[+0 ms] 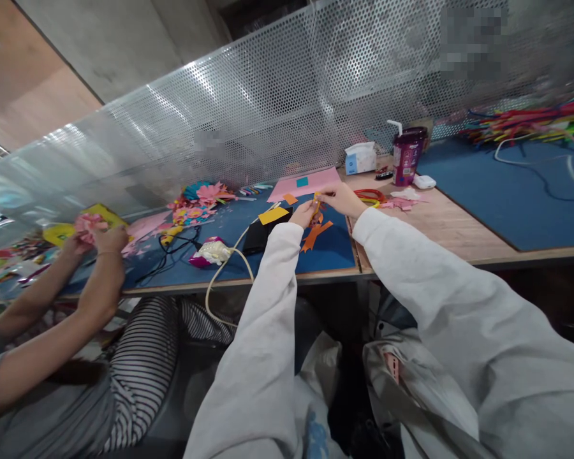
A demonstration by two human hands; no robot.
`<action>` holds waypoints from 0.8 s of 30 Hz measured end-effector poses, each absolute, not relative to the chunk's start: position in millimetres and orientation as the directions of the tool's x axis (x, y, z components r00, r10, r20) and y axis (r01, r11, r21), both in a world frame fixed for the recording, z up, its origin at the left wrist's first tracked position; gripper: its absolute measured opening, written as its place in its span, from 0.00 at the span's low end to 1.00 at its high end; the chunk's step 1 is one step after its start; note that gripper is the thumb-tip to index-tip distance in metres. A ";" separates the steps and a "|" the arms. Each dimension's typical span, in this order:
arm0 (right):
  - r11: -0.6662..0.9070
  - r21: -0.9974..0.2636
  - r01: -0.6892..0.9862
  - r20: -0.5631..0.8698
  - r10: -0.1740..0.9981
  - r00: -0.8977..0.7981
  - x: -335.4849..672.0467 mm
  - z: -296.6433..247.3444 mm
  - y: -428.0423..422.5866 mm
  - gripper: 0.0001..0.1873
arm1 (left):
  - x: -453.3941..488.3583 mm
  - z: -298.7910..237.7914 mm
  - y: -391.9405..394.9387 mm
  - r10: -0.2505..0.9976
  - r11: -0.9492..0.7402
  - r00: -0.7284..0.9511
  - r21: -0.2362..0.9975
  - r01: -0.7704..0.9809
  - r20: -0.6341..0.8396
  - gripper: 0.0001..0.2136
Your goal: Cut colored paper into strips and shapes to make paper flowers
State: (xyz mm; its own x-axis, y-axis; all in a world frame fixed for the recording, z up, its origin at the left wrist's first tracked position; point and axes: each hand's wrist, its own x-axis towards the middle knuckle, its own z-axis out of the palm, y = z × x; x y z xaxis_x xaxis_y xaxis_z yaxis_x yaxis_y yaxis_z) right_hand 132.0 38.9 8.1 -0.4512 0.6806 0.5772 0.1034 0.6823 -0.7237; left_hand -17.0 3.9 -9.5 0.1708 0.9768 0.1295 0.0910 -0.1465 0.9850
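My left hand (304,214) and my right hand (343,199) meet over the blue mat, fingers pinched together on a small yellow-orange paper piece (317,201). The fingers partly hide it, so its full shape cannot be made out. Just beneath my hands lie orange paper strips (317,236). To the left, a yellow paper sheet (273,215) rests on a flat black object (257,238), with a small orange paper piece (289,199) behind it. Beyond my hands a pink sheet (280,191) carries a teal paper square (302,182).
A purple cup (406,159) with a straw, a tissue pack (361,158) and red and yellow pipe cleaners (370,196) stand right. A white-and-magenta power strip (213,252) with a cable lies left. A co-worker's hands hold pink paper (90,226). A perforated metal screen (268,108) runs behind.
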 end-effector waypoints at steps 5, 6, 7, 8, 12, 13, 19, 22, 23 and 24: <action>0.666 -0.703 0.249 0.559 0.734 -0.386 136.1 7.1 52.4 0.12 | -9.9 -0.9 -4.1 0.996 -0.072 0.058 0.989 0.132 0.065 0.15; 0.640 -0.691 0.335 0.540 0.766 -0.349 140.3 5.9 56.8 0.14 | -8.6 1.4 -6.4 0.997 -0.071 0.032 0.988 0.138 0.067 0.15; 0.610 -0.661 0.437 0.534 0.791 -0.298 145.9 3.8 61.4 0.14 | -7.7 3.5 -8.4 0.997 -0.073 0.010 0.987 0.141 0.073 0.16; 0.581 -0.597 0.553 0.542 0.801 -0.256 152.3 0.8 66.0 0.13 | -7.1 5.2 -10.0 0.997 -0.075 -0.006 0.987 0.145 0.077 0.16; 0.335 -0.281 0.899 0.393 0.895 -0.210 176.9 -17.2 79.9 0.15 | -8.0 6.6 -11.0 0.996 -0.077 -0.030 0.985 0.154 0.083 0.16; 0.294 -0.240 0.925 0.330 0.921 -0.207 180.7 -21.1 82.0 0.16 | -8.9 5.7 -9.9 0.996 -0.079 -0.028 0.985 0.152 0.084 0.16; 0.262 -0.113 0.958 0.198 0.951 -0.237 186.4 -22.8 87.9 0.24 | -14.5 -0.7 -1.3 0.996 -0.094 -0.002 0.990 0.110 0.094 0.15; 0.254 -0.118 0.960 0.227 0.948 -0.222 187.6 -21.1 92.0 0.26 | -15.7 -1.1 0.4 0.997 -0.075 -0.017 0.993 0.090 0.077 0.15; 0.247 -0.121 0.961 0.235 0.948 -0.214 188.5 -21.9 94.2 0.27 | -16.0 -1.0 0.4 0.997 -0.075 -0.020 0.994 0.082 0.076 0.14; 0.257 -0.131 0.957 0.248 0.944 -0.219 189.8 -23.2 96.8 0.27 | -16.2 -0.9 0.4 0.997 -0.076 -0.022 0.994 0.075 0.078 0.14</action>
